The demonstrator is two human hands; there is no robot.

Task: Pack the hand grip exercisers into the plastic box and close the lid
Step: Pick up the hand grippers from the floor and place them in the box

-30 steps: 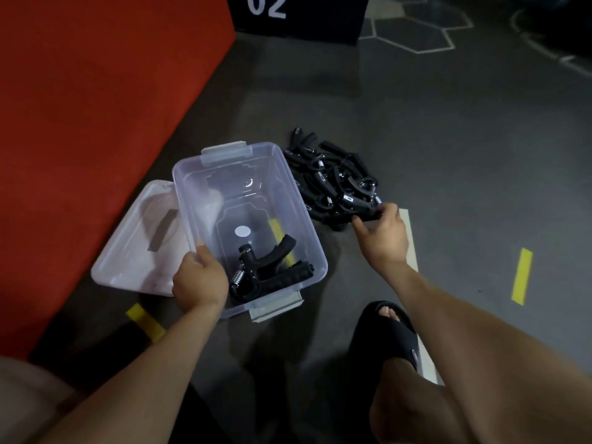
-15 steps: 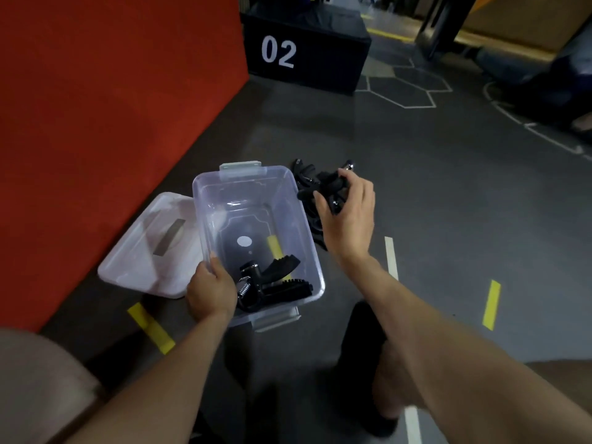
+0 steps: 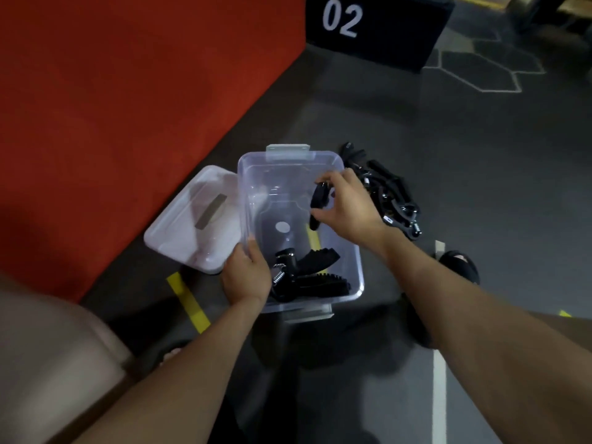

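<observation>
1. One view only, from the head camera looking down at the floor. The left hand [image 3: 246, 277] grips the near-left rim of the clear plastic box [image 3: 290, 169], thumb inside the wall and fingers curled outside; I judge it is there to steady the light box while things are dropped in.
2. The right hand [image 3: 347, 206] hangs over the open box and pinches a black exerciser [image 3: 318, 200] between thumb and fingertips, probably so it can be let go cleanly.
3. That held exerciser hangs with its long axis close to upright, leaning a little, one end up by the fingers and the other pointing down into the box.
4. One more exerciser [image 3: 307, 277] already lies flat at the near end of the box floor, spring end toward the left hand, ribbed handles pointing right.
5. Many exercisers remain in a pile [image 3: 390, 197] on the floor just right of the box, within reach of the right hand, so packing seems at an early stage.
6. The lid [image 3: 192, 225] lies flat against the left side of the box, partly on a red mat [image 3: 112, 107], ready for closing later.
</observation>
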